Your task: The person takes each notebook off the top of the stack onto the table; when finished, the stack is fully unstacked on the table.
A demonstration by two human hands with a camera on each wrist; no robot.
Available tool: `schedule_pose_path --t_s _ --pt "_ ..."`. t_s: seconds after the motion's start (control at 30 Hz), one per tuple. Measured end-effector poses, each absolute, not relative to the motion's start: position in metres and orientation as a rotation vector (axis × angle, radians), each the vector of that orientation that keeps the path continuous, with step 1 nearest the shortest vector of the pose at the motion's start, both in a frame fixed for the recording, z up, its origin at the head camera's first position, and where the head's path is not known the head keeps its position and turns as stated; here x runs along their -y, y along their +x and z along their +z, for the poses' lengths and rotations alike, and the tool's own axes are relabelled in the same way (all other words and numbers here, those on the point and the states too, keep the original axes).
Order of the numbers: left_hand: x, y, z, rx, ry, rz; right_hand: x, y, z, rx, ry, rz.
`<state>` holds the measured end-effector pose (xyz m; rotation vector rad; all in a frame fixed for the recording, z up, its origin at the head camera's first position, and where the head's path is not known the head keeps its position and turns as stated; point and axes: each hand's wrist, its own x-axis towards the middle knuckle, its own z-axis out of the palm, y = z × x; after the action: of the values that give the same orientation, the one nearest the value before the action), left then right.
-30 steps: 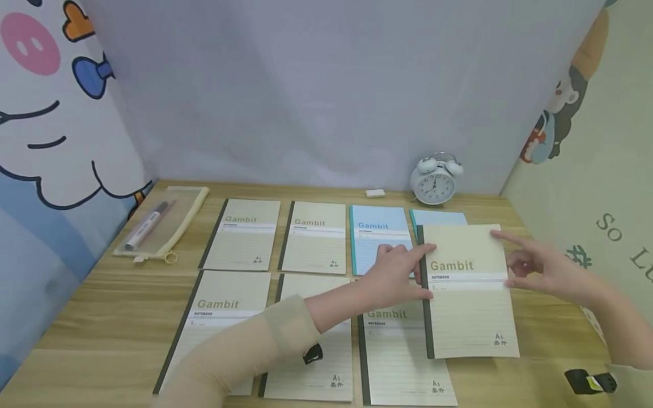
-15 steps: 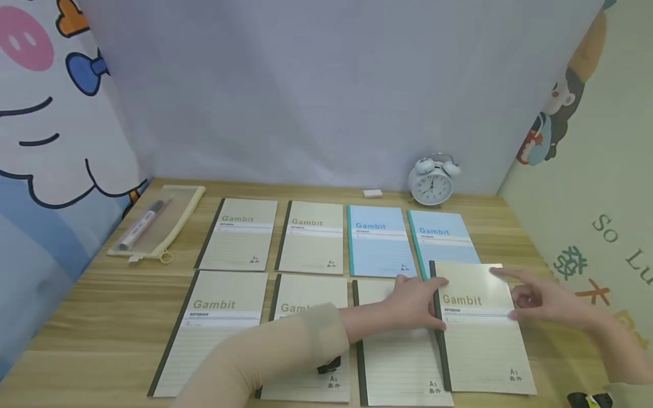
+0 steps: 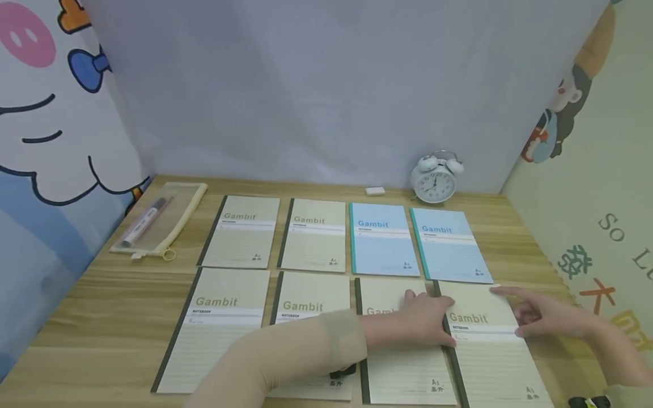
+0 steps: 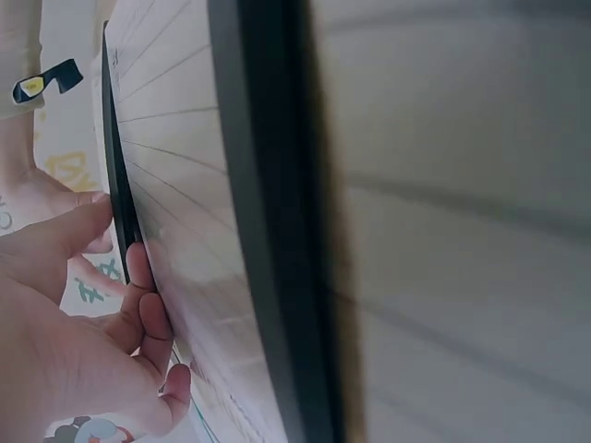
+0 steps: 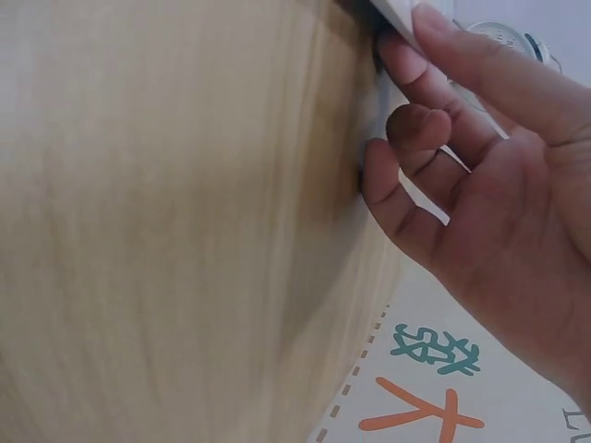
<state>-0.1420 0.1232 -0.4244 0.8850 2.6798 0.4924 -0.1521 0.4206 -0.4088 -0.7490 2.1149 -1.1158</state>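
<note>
A cream Gambit notebook (image 3: 490,362) with a dark spine lies at the front right in the head view, low against the tabletop. My left hand (image 3: 425,318) pinches its spine edge, thumb and forefinger tips on the cover. Opposite, my right hand (image 3: 551,317) holds the right edge between thumb and forefinger. The right wrist view has the right thumb on the white page edge (image 5: 397,17), with the other fingers bent close to the wood. Under my left forearm, another cream notebook (image 3: 405,371) is partly covered. Two blue notebooks, one (image 3: 385,249) beside the other (image 3: 451,258), lie behind.
More cream notebooks, such as one at back left (image 3: 242,246) and one at front left (image 3: 216,345), line up in two rows. A mesh zip pouch (image 3: 178,218) with a marker, a white eraser (image 3: 374,191) and an alarm clock (image 3: 435,184) stand farther back.
Both hands have brought the cream notebook down and toward the front right, from over the right blue notebook to the end of the front row. That blue notebook now shows fully.
</note>
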Motion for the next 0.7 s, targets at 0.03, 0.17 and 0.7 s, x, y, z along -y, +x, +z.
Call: schedule_pose_path --t_s 0.03,0.17,0.7 --pt "-0.125 -0.142 -0.424 -2.682 0.887 0.474 -0.422 -0.153 -0.409 -2.101 -0.740 -1.114" --pt "-0.129 -0.143 -0.424 -2.685 0.899 0.421 -0.426 -0.155 -0.408 -2.107 -0.701 -1.080" --pt "-0.106 -0.159 -0.409 -2.444 0.973 0.728 -0.421 -0.158 -0.405 -2.482 -0.816 -0.816"
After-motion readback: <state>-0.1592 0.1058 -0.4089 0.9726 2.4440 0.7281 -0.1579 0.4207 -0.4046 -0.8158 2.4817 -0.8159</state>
